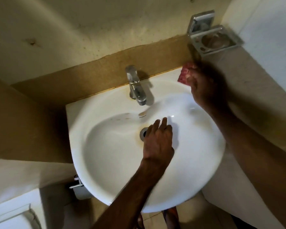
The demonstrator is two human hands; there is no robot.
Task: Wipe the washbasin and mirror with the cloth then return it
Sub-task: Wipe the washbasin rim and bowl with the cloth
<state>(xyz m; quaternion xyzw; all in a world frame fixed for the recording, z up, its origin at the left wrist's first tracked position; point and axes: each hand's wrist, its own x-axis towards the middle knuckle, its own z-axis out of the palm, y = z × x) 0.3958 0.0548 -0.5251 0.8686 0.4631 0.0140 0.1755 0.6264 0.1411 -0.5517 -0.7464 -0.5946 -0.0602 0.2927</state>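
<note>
as the head view looks down, the red cloth [184, 73] sits at the back right corner of the washbasin [82, 113], bunched under the right hand [203, 86], whose fingers curl round it. that hand is blurred, so the exact grip is unclear. the left hand [157, 139] lies over the bowl beside the drain [142, 133], fingers loosely straight, holding nothing. the cloth looks light, soft and limp, likely to fold or trail if pinched by an edge, so a bunched grip through its middle should suit wiping. the glazed basin looks hard and slick, and the tap [135, 85] stands at its back rim. no mirror shows.
</note>
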